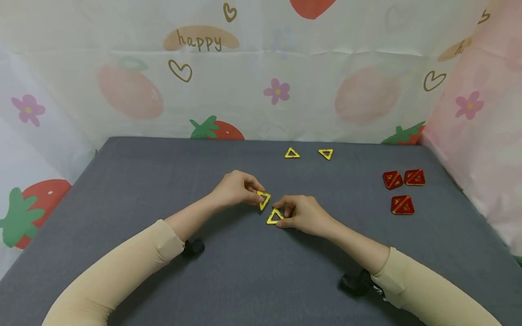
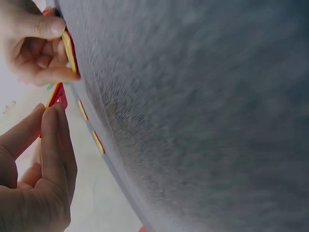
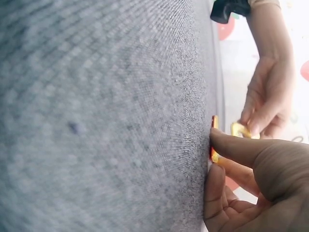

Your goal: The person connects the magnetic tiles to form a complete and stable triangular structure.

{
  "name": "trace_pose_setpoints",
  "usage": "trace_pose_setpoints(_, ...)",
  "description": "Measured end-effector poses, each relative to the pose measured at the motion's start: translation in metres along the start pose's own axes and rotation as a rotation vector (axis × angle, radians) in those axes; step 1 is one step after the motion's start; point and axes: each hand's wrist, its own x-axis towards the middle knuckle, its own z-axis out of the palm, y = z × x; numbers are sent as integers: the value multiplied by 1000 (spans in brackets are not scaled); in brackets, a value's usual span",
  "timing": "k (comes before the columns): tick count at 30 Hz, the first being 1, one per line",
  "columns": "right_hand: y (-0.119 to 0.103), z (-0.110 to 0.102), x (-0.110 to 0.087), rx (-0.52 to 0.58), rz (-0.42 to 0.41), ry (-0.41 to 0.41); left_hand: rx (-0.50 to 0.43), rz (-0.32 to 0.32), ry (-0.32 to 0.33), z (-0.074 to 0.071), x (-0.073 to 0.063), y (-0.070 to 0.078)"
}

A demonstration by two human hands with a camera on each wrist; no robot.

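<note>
Near the middle of the table, my left hand (image 1: 238,189) pinches a yellow triangular tile (image 1: 267,198) with an open centre. In the left wrist view this tile (image 2: 58,95) shows a red side and is held tilted, off the cloth. Just to the right and nearer me, my right hand (image 1: 306,214) pinches a second yellow triangular tile (image 1: 270,221) by its right side. That tile (image 3: 214,154) lies flat at the cloth in the right wrist view, with red along its underside. A small gap separates the two tiles.
Two more yellow triangular tiles, one (image 1: 292,153) left of the other (image 1: 326,154), lie near the table's back edge. Red triangular tiles sit in pairs at the right (image 1: 402,205). A grey cloth (image 1: 228,280) covers the table, with a printed curtain (image 1: 244,90) behind.
</note>
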Motion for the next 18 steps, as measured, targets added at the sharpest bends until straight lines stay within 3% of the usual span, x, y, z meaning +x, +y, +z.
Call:
trace_pose_setpoints(7,0,0,1,2,10,-12,-32,-6,-56,7,-9,0)
trace_pose_setpoints(18,0,-1,0,10,-2,-10,3,2,-51,12,-11,5)
